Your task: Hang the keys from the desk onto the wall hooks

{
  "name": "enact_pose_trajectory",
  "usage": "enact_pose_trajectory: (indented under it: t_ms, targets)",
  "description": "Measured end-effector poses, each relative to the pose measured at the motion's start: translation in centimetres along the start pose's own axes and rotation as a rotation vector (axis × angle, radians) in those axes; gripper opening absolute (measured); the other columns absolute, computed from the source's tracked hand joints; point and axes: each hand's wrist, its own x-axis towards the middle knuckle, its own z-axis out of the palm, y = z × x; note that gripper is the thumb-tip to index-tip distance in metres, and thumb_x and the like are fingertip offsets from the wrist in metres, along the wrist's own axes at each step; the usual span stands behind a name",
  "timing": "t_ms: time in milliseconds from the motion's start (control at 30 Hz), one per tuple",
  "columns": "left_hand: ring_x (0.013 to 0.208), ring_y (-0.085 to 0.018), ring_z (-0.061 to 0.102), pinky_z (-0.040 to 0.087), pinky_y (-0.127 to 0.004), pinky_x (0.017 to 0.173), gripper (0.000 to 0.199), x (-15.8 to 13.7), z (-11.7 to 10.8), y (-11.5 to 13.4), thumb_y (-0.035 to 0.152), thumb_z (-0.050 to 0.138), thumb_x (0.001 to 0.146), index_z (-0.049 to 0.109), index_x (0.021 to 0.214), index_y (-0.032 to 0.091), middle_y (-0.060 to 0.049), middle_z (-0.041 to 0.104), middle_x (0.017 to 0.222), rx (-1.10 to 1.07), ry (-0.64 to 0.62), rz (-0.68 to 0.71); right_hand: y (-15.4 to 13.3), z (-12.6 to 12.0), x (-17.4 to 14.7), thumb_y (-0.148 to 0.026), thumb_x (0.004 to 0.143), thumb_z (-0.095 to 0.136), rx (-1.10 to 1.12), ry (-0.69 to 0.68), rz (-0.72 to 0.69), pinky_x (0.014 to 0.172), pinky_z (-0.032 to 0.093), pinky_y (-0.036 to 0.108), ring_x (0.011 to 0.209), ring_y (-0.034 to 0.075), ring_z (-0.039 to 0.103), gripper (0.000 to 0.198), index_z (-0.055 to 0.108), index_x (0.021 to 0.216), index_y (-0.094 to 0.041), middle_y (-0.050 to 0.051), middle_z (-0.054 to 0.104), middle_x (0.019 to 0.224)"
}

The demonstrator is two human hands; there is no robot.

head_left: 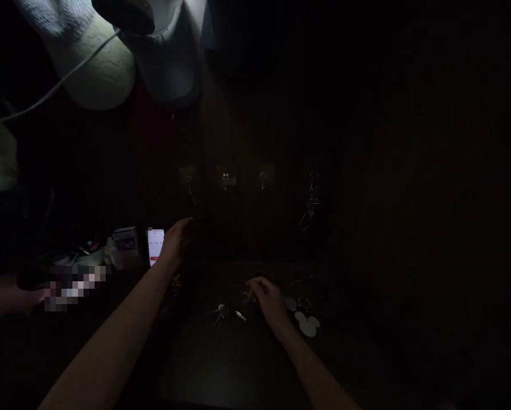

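Observation:
In dim light my left hand [176,246] is raised beside a lit phone [155,246], its fingers drawn together. Just above its fingertips, a key [191,197] hangs from a hook on the dark upright panel; whether they touch is too dark to tell. My right hand [269,297] is low over the dark surface with fingers closed at a key ring [245,297]. To its left lies a bunch of keys [222,310]. A pale mouse-ear-shaped tag [307,324] lies at its right, close to another ring [304,303].
More hooks [225,177] line the panel, and a bunch of keys [310,205] hangs from the rightmost one. Caps [165,68] and a white cord [63,80] are overhead at left. A small box [126,242] stands left of the phone.

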Motion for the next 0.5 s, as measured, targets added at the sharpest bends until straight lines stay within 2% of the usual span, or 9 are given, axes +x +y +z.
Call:
enact_pose_trajectory:
  t_ms: [100,267,500]
  targets:
    - [0.089,-0.017,0.063,0.049,-0.025,0.072,0.024,1.3,0.1,1.6,0.029,0.062,0.065,0.068,0.086,0.019,-0.004,0.068,0.1,0.045,0.068,0.08,0.1,0.0,0.1,-0.041,0.072,0.056,-0.003,-0.003,0.005,0.05,0.038,0.022,0.05,0.011,0.049,0.025,0.063,0.069,-0.017,-0.002,0.054,0.051]
    - [0.093,-0.018,0.061,0.047,-0.027,0.08,0.024,3.4,0.6,3.6,0.029,0.061,0.064,0.067,0.084,0.016,-0.004,0.068,0.099,0.216,0.142,0.296,0.3,0.0,0.0,-0.043,0.074,0.054,-0.024,-0.042,-0.029,0.051,0.041,0.023,0.052,0.012,0.052,0.027,0.063,0.07,-0.018,-0.002,0.054,0.053]
    - [0.089,-0.016,0.061,0.046,-0.026,0.081,0.027,4.9,2.4,5.4,0.024,0.062,0.065,0.062,0.091,0.015,-0.005,0.067,0.092,0.436,0.257,0.55,0.2,0.0,-0.2,-0.043,0.075,0.053,-0.073,-0.033,-0.052,0.052,0.041,0.023,0.052,0.012,0.052,0.028,0.064,0.07,-0.018,-0.002,0.055,0.052]
